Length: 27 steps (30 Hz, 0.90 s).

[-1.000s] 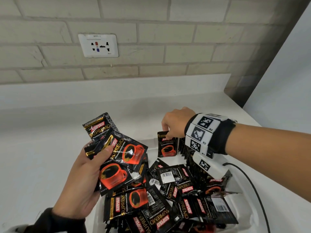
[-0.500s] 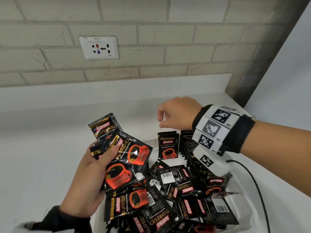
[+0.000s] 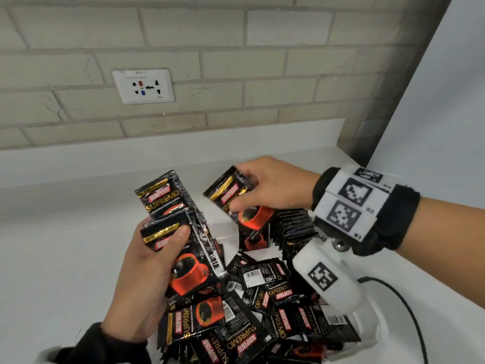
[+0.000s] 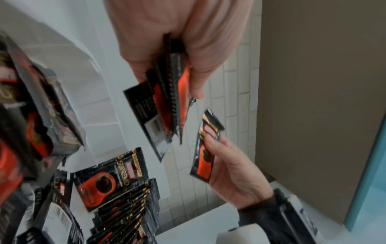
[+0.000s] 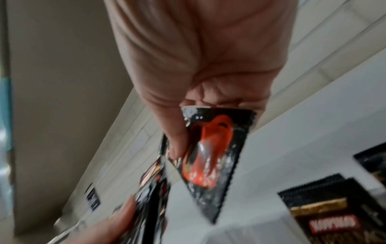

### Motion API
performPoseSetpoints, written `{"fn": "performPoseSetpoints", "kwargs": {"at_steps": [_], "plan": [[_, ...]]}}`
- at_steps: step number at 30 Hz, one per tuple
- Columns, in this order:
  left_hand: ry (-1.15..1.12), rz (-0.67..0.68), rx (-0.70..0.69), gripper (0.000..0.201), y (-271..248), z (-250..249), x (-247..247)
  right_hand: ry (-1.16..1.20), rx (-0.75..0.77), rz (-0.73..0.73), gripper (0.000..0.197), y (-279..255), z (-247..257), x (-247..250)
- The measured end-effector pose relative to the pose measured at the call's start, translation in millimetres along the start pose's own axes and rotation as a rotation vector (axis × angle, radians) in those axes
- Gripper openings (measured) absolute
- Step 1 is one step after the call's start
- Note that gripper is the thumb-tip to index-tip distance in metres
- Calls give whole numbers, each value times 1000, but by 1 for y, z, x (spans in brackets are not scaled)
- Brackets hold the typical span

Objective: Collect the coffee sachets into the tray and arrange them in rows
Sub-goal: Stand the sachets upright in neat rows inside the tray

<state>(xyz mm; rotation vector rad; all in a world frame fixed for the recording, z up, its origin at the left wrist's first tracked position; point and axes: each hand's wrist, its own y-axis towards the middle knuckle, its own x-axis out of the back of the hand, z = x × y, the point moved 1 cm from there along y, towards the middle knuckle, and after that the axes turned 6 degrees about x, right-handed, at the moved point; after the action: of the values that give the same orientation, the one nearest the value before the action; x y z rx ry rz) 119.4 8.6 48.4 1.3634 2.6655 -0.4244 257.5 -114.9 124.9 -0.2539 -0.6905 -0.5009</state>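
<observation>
Sachets in tray, counter, wall behind.
Loose sachets (image 3: 262,306) heaped in tray (image 3: 372,334); upright row (image 3: 296,227) behind heap; socket (image 3: 143,86) on wall, left.

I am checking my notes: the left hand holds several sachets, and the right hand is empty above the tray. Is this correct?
Not quite. The right hand is not empty: it pinches one sachet above the tray, as the head view shows. The left hand does hold several sachets.

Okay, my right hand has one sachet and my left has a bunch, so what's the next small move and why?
Probably lower the single sachet in your right hand upright against the front of the standing row in the tray. Loose sachets are piled unsorted, and your left hand holds more.
</observation>
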Motion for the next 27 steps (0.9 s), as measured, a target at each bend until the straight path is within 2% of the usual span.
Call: {"fn": "performPoseSetpoints", "kwargs": {"at_steps": [4, 7, 9, 10, 12, 13, 16, 18, 21, 27], "plan": [[-21, -10, 3, 39, 3, -2, 11, -67, -49, -162, 37, -2, -9, 20], [-28, -4, 4, 48, 4, -2, 17, -108, -63, -182, 38, -2, -10, 24], [2, 20, 3, 68, 6, -1, 20, -224, -58, -149, 36, 0, -12, 21], [3, 19, 7, 69, 6, -1, 20, -293, -55, -125, 33, 2, -14, 18], [-38, 21, 14, 49, 6, -1, 22, -377, -67, -65, 25, 4, -17, 13], [-48, 25, 16, 46, 6, -1, 23, -401, -76, -32, 22, 5, -19, 11], [-11, 46, 11, 84, 6, -1, 25, -490, -94, 49, 20, 11, -25, 4], [-17, 48, 20, 87, 7, -1, 27, -541, -98, 93, 16, 15, -28, -1], [-5, 59, 10, 107, 9, 0, 29, -634, -104, 146, 16, 21, -33, -9], [6, 72, 8, 110, 10, 2, 33, -771, -86, 191, 15, 34, -41, -23]]}}
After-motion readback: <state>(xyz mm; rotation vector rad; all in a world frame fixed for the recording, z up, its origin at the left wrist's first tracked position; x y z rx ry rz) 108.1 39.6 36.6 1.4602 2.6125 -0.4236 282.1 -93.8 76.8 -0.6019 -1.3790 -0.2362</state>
